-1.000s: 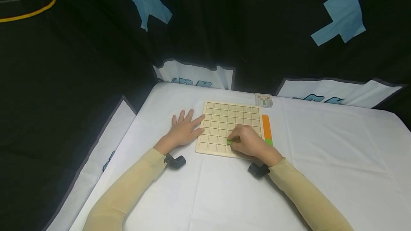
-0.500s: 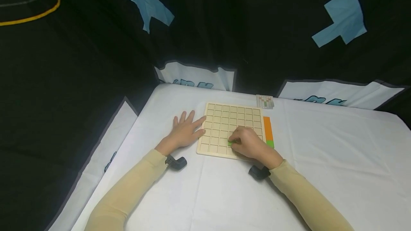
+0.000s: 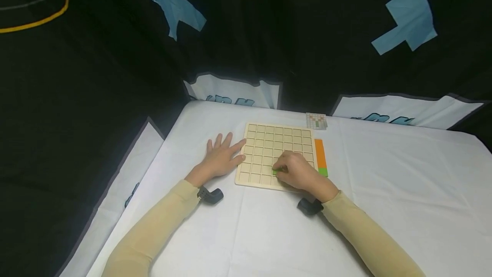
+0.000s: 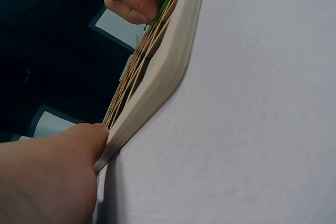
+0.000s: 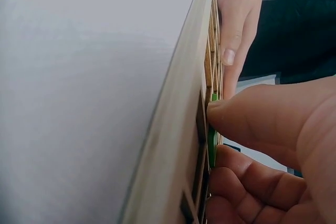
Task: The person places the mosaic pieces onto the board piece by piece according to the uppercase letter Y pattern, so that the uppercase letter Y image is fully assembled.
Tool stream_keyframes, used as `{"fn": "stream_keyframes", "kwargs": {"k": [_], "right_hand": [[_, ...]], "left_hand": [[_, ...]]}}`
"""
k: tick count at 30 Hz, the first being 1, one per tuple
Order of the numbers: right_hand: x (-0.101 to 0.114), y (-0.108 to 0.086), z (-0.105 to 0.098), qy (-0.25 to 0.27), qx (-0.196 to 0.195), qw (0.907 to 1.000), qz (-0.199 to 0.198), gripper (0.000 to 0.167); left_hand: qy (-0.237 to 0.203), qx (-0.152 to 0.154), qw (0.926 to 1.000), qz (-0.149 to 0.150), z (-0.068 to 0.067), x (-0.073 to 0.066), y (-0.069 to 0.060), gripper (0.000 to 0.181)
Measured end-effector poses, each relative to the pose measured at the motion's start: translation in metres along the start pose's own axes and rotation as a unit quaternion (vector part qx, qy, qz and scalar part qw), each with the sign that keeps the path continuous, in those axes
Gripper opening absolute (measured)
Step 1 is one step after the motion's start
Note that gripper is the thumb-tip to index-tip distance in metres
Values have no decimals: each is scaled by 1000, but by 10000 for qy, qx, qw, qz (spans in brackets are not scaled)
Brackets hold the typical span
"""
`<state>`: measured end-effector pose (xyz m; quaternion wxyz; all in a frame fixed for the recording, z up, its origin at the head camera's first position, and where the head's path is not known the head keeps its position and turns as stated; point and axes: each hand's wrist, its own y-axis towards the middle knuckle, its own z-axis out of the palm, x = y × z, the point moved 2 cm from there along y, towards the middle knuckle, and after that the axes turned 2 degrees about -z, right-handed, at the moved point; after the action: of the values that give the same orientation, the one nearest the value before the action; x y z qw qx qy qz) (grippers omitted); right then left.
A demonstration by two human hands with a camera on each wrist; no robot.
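A pale wooden board [image 3: 258,140] with a grid of square recesses lies flat on the white table. My left hand [image 3: 218,160] spreads its fingers at the board's left side, thumb and index finger touching that edge. Low on the grid, my right hand [image 3: 297,170] pinches a small green tile [image 3: 274,172] between thumb and curled fingers. In the right wrist view the green tile [image 5: 212,148] shows at the grid surface below the thumb; whether it sits fully in a recess I cannot tell. The right hand hides the board's lower right part.
Along the board's right side lies an orange strip [image 3: 320,153] with a green piece [image 3: 323,172] at its near end. A small printed grid card [image 3: 316,121] lies beyond the board's far right corner. Black cloth [image 3: 307,54] hangs behind the white table [image 3: 399,183].
Both hands keep their places on the board, the right one still pinching the green tile. Only a slight shift of the head view shows.
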<state>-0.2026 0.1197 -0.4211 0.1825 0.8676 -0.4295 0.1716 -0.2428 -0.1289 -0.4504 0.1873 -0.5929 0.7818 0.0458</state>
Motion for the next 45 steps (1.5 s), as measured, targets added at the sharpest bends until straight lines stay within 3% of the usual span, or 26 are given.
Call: {"fn": "stream_keyframes", "kwargs": {"k": [12,28,33,45], "right_hand": [[1,0,-1,52,145,9998,114,20],[1,-1,1,93,5,9999,-56,20],[-2,2,0,176,66,9998,63,23],[-23,-12,-42,377,-487,9969,486,26]], "left_hand": [[-100,-45,9999,13,2,0,0,63],[77,-7,10000,20,-1,-1,-1,62],[76,-4,10000,11,-2,0,-1,62],[128,33,9999,2,2,0,1,62]]}}
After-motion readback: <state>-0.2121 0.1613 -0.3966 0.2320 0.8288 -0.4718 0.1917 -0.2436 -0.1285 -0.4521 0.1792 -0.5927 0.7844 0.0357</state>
